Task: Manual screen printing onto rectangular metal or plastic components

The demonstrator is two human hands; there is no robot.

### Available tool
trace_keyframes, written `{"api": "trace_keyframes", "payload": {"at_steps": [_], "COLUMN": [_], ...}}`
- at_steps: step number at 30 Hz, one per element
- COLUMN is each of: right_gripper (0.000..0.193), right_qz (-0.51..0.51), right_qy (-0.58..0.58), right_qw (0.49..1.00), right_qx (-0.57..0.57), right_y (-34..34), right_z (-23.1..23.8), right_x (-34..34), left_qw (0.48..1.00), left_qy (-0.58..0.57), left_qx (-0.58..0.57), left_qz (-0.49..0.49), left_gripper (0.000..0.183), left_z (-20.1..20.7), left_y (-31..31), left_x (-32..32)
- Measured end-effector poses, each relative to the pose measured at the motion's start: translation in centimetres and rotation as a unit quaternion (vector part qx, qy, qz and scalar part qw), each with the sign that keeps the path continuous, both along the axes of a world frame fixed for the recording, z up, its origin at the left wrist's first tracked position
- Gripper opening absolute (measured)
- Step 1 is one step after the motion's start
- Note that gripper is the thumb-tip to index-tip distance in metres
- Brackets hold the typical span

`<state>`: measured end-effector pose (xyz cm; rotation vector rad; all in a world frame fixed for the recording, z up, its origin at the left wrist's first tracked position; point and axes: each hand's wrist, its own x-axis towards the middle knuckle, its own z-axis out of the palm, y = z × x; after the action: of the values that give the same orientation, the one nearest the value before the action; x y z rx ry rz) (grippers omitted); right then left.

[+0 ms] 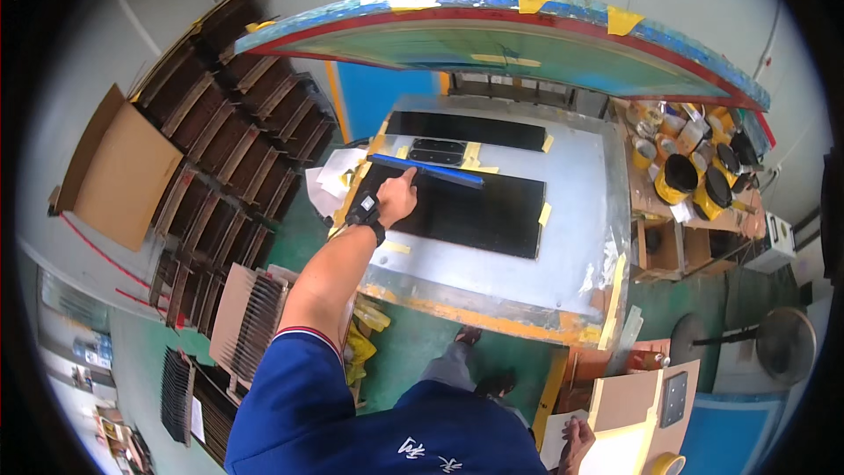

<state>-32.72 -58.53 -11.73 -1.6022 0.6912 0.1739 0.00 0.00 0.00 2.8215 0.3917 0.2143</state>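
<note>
My left hand (pixel 397 198), with a dark strap and small device on its wrist, is closed on a long blue-edged bar (pixel 453 176) that looks like a squeegee. The bar lies across the upper edge of a glossy black rectangular panel (pixel 479 220) on a pale worktable (pixel 576 273). Beyond it sit a small black plate with oblong shapes (pixel 437 151) and a long black strip (pixel 475 130). Low at the right, my right hand (pixel 576 444) has its fingers curled at a white sheet (pixel 554 438), beside a cardboard surface (pixel 624 405).
A large red-and-blue screen frame (pixel 527 35) is raised over the table's far side. Brown racks (pixel 220 132) stand left. Ink pots (pixel 681 174) crowd a side bench at right. A fan (pixel 782 345) and a yellow tape roll (pixel 668 464) are lower right.
</note>
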Motion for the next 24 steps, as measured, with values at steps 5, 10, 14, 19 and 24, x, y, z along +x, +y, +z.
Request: {"api": "trace_keyframes", "payload": {"at_steps": [5, 10, 14, 19, 24], "right_gripper": [0.032, 0.032, 0.033, 0.036, 0.038], "right_qz": [0.172, 0.178, 0.182, 0.077, 0.025], "right_qy": [-0.022, 0.017, 0.033, 0.073, 0.142], "right_qw": [0.974, 0.966, 0.965, 0.994, 0.982], "right_qx": [-0.143, -0.187, -0.187, -0.004, 0.123], "right_y": [2.7, 5.4, 4.7, 4.8, 2.6], "right_z": [4.7, 5.7, 3.5, 3.0, -3.3], "right_x": [5.3, 7.3, 7.1, 7.4, 4.5], "left_qw": [0.999, 0.997, 0.998, 0.997, 0.995], "left_qy": [0.036, 0.078, 0.057, 0.077, 0.092], "left_qx": [-0.003, -0.001, 0.000, 0.003, 0.017], "left_qz": [0.030, 0.008, -0.004, -0.005, -0.015], "left_gripper": [0.044, 0.041, 0.040, 0.041, 0.042], "left_z": [-1.2, -2.5, -2.1, -2.6, -2.7], "left_y": [0.0, 1.5, 2.4, 4.4, 2.1], "left_x": [7.0, 9.9, 13.7, 18.0, 13.0]}}
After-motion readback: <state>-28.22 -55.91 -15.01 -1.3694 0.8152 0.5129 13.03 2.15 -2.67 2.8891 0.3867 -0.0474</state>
